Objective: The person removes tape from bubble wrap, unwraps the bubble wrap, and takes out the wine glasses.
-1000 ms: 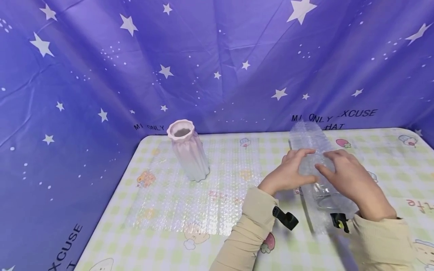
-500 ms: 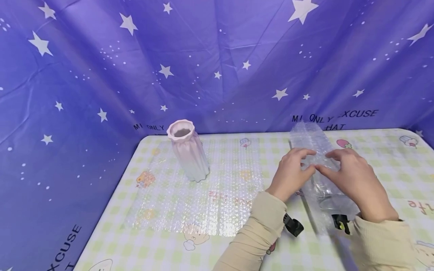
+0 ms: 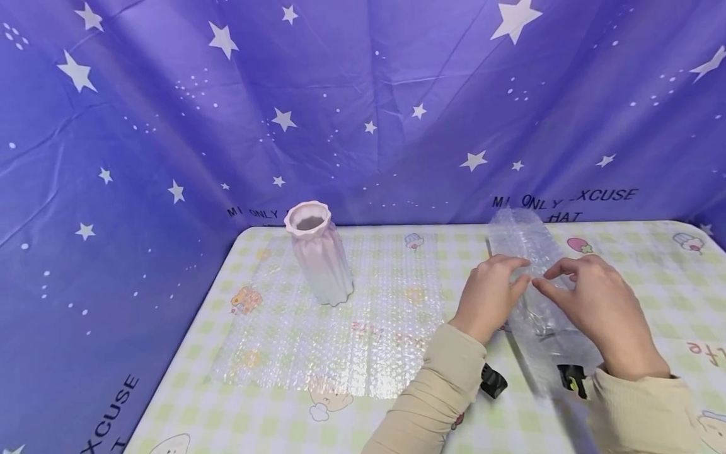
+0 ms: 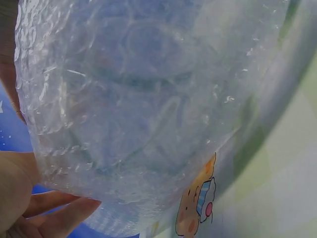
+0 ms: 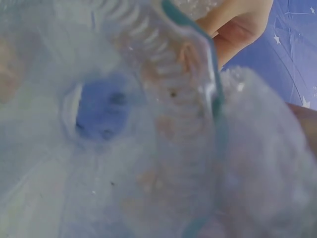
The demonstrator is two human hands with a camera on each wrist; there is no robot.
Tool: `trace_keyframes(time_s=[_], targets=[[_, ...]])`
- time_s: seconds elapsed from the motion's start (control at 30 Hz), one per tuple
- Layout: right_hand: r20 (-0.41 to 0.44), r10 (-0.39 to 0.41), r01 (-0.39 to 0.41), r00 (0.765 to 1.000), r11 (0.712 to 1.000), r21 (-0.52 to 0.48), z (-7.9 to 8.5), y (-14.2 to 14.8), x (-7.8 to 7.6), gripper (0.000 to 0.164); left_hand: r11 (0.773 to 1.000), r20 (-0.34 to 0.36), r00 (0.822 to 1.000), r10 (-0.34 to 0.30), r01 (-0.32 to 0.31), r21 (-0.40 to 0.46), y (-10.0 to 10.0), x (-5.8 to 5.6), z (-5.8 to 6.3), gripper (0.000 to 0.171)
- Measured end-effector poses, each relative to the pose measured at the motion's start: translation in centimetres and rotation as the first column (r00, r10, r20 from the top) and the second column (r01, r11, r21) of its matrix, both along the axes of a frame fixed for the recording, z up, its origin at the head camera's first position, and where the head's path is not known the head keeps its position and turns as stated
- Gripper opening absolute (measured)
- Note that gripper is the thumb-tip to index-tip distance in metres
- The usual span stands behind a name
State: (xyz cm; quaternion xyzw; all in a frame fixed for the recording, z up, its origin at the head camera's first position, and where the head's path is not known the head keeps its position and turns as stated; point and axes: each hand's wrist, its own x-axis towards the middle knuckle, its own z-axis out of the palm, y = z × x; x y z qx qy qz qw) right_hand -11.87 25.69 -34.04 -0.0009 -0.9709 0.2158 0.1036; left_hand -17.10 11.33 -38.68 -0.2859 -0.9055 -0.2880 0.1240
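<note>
A sheet of bubble wrap lies rolled around a clear glass vessel on the right of the table. The vessel shows its teal-tinted rim and ribbed wall in the right wrist view; most of it is hidden by the wrap. My left hand pinches the wrap along its top from the left, thumb and index close together. From the other side my right hand pinches it too, its thumb almost touching the left thumb. In the left wrist view the bubble wrap fills most of the picture.
A pink-to-pale-blue ribbed vase stands upright on a second, flat sheet of bubble wrap at the left. Beneath lies a green checked tablecloth. A purple starred curtain hangs behind the table.
My left hand has moved slightly right toward the right hand, and its spread thumb and index have closed together on the wrap. The standing vase has not moved on the table.
</note>
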Motion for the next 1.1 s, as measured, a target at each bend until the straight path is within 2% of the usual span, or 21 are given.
trace_keyframes(time_s=[0.3, 0.57, 0.73, 0.87, 1.0, 1.1], targets=[[0.003, -0.003, 0.003, 1.000, 1.000, 0.025, -0.4, 0.3, 0.3, 0.024, 0.995, -0.116, 0.991, 0.061, -0.069, -0.069, 0.8, 0.3, -0.3, 0.021], [-0.012, -0.002, 0.002, 1.000, 0.999, 0.039, -0.2, -0.1, -0.1, 0.021, 0.990, -0.254, 0.962, 0.101, -0.123, -0.071, 0.9, 0.3, -0.5, 0.016], [-0.012, 0.004, -0.004, 1.000, 0.999, 0.038, -0.1, 0.0, -0.1, 0.021, 0.988, -0.259, 0.961, 0.099, -0.125, -0.085, 0.9, 0.3, -0.4, 0.017], [-0.010, 0.000, 0.001, 1.000, 0.999, 0.041, 0.0, 0.0, -0.1, 0.023, 0.987, -0.284, 0.953, 0.106, -0.135, -0.088, 1.1, 0.1, -0.5, 0.015], [-0.009, -0.006, 0.006, 1.000, 0.999, 0.049, 0.1, -0.3, -0.1, 0.025, 0.988, -0.301, 0.946, 0.119, -0.144, -0.061, 1.1, -0.1, -0.7, 0.014], [-0.008, -0.005, 0.006, 1.000, 0.999, 0.052, 0.2, -0.5, -0.1, 0.024, 0.989, -0.282, 0.951, 0.130, -0.145, -0.033, 1.2, -0.2, -0.8, 0.013]])
